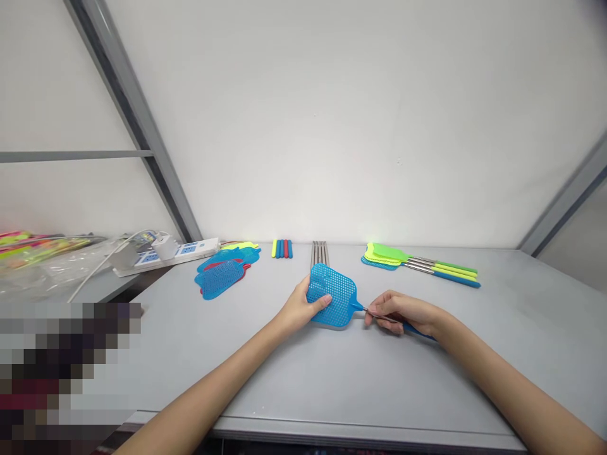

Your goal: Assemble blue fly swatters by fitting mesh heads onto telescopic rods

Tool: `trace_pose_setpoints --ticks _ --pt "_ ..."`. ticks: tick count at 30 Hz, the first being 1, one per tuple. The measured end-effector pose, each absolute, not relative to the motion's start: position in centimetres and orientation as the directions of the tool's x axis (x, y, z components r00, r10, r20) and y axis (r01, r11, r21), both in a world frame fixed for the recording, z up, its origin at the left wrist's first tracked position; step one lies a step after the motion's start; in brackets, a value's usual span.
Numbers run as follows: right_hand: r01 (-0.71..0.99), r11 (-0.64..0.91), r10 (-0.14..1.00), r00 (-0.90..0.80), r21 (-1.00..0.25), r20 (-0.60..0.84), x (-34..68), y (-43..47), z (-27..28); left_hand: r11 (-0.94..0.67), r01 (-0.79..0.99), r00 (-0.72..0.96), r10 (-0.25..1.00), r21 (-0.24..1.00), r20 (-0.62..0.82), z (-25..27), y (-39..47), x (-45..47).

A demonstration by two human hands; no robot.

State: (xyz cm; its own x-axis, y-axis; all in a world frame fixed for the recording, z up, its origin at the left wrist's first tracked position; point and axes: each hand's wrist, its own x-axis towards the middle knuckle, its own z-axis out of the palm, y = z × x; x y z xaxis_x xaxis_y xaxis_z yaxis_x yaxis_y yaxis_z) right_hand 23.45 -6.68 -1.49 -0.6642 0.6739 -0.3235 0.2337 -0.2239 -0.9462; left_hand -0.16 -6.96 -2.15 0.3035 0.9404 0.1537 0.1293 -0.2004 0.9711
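A blue fly swatter (339,297) is held between both hands above the grey table. My left hand (303,304) grips its perforated head, thumb on top and fingers beneath. With my right hand (398,311) I pinch the thin metal rod close to the head's neck; the blue handle (417,331) runs back under my palm. Behind the swatter head lie several metal rods (320,251) side by side, partly covered by it. To their left sits a row of short coloured handles (282,248), yellow, blue and red.
Loose swatter heads (222,278), blue, red and yellow, are piled at the left. Assembled swatters (427,266) lie at the back right. A white power strip (190,253) with plugs and a cable borders the left edge, near plastic bags (61,265).
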Motion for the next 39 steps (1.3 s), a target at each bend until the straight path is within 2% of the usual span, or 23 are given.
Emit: trace_pose_setpoints --ticks 5,11,19,32,39 --pt "0.250 -0.197 0.673 -0.669 -0.948 -0.316 23.5 -6.7 -1.5 -0.103 0.071 0.293 0.953 0.992 0.078 -2.2 -7.0 0.0" --pt "0.272 -0.185 0.654 -0.684 -0.944 -0.325 23.5 -6.8 -1.2 -0.053 0.084 0.278 0.960 0.995 0.028 -2.5 -6.7 0.0" --pt "0.290 -0.163 0.628 -0.707 -0.943 -0.326 23.6 -6.9 -1.1 -0.137 0.098 0.229 0.967 0.986 0.112 -2.2 -6.4 -0.1" --pt "0.280 -0.117 0.790 -0.555 -0.953 -0.260 24.0 -6.9 -0.2 -0.067 -0.083 0.285 0.954 0.994 0.088 -1.3 -6.9 -0.1" --pt "0.479 0.016 0.837 -0.486 -0.877 -0.251 24.0 -6.9 0.2 -0.034 -0.149 0.188 0.980 0.988 0.062 -0.9 -7.0 -0.1"
